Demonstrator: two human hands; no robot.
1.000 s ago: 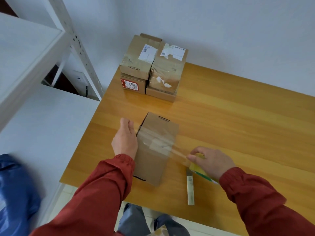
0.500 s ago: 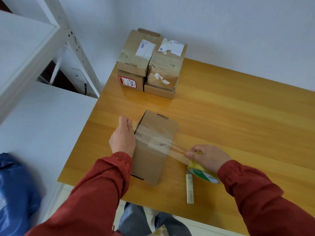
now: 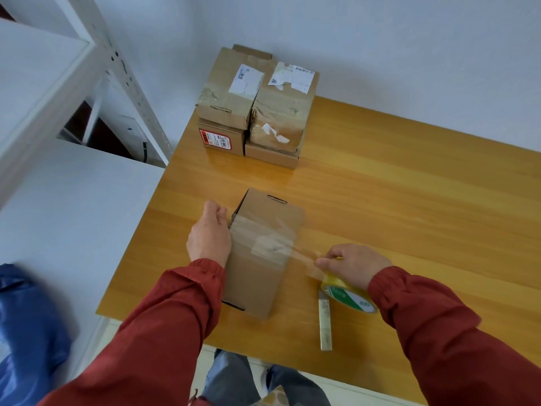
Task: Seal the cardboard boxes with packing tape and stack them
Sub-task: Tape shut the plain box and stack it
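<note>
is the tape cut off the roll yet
Attached: the clear strip runs from the box top to the roll under the right hand.

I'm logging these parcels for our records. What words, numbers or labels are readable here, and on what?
Nothing reads clearly.
White label on the upper left brown cardboard box: print too small.
Torn white label on the upper right brown box: blurred.
Red-edged sticker on the lower left brown box: barcode, text unreadable.
Green-and-white core of the yellow tape roll: marks blurred.
</note>
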